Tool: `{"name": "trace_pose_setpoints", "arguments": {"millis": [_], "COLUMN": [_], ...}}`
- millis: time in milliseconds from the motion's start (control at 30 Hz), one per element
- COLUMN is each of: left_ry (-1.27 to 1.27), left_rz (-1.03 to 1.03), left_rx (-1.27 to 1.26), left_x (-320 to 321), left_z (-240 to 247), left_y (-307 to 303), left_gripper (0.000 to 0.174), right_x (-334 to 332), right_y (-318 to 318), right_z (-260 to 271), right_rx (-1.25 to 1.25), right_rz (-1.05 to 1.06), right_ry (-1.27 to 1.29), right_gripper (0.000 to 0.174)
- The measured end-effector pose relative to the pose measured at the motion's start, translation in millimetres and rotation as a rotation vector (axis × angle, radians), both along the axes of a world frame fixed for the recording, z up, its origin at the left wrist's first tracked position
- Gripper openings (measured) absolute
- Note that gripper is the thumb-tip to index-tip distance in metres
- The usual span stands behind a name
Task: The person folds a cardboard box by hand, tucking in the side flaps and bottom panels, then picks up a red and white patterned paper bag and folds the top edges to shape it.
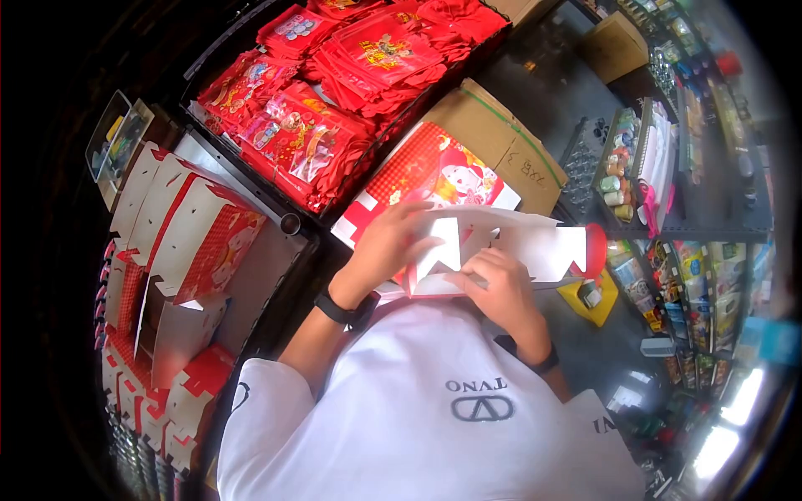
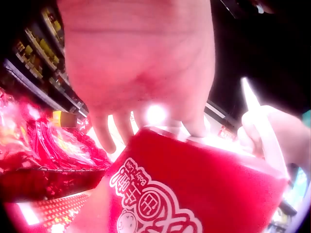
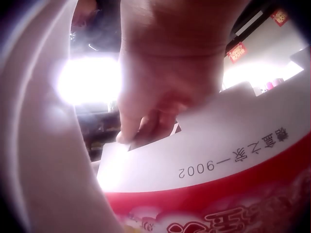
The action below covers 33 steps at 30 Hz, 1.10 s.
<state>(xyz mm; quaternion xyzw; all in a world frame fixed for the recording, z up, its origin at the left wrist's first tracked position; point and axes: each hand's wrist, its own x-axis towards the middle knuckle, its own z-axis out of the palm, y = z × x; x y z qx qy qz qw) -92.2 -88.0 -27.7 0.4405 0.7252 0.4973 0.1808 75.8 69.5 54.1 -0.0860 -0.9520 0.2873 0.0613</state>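
Observation:
A red-and-white printed cardboard box [image 1: 518, 242] lies sideways in front of the person's chest, its white inside and cut flaps facing up. The left hand [image 1: 388, 246] grips its left end, with some fingers over the edge and others spread by the corner. In the left wrist view, that end is a red panel [image 2: 194, 189] with white lettering. The right hand [image 1: 501, 288] is bent over the near edge, pinching a white flap [image 3: 146, 155]. In the right wrist view, thumb and fingertips meet at a notch in this flap; the fingers' far side is hidden.
Behind the box lie a flat red checked box [image 1: 434, 171] and a brown carton [image 1: 501, 138]. A black crate holds red bags [image 1: 368, 58]. Folded boxes [image 1: 192, 225] are stacked on the left. Shelves of small goods [image 1: 626, 175] and a yellow packet [image 1: 589, 296] are on the right.

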Motion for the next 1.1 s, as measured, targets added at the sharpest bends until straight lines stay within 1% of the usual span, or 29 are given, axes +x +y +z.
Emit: {"name": "trace_pose_setpoints", "arguments": {"millis": [67,100,167,267,367,467,567,667,767,867,967,1067,1100], "left_ry": [0.237,0.272,0.114,0.074,0.1,0.081,0.049,0.015,-0.001,0.04,-0.036,-0.242,-0.255], "left_rz": [-0.036,-0.057,-0.125,-0.105,-0.086,-0.106,-0.123,-0.099,-0.057,-0.063,-0.082,-0.113,-0.119], "left_rx": [-0.002,-0.037,-0.03,-0.021,-0.028,-0.025,-0.03,0.035,0.031,0.032,0.075,0.116,0.114], "left_x": [0,3,3,2,-1,-4,-6,-4,-1,-1,-3,-6,-7], "left_z": [-7,-9,-12,-18,-22,-21,-20,-19,-19,-19,-15,-22,-25], "left_y": [2,2,3,3,0,-1,-1,-2,-1,1,0,-5,-7], "left_gripper": [0.042,0.041,0.038,0.036,0.034,0.033,0.031,0.029,0.027,0.026,0.025,0.027,0.028], "right_x": [-3,-5,-8,-8,-12,-13,-17,-23,-28,-26,-31,-37,-35], "right_y": [0,-2,-5,-4,-7,-15,-18,-20,-31,-36,-28,-18,-16], "right_z": [-5,-5,-5,-4,14,15,1,2,1,-16,-15,-28,-32], "right_rx": [0.002,0.017,0.047,0.014,-0.062,-0.046,0.045,0.083,0.1,0.12,0.242,0.248,0.238], "right_rz": [-0.052,-0.077,-0.128,-0.048,0.175,0.221,0.232,0.259,0.302,0.337,0.135,0.01,-0.01], "right_ry": [-0.025,-0.044,-0.085,-0.058,0.0,-0.066,-0.044,-0.062,0.069,0.019,-0.013,0.038,0.012], "right_gripper": [0.022,0.022,0.021,0.021,0.026,0.03,0.027,0.023,0.021,0.024,0.03,0.038,0.041]}}
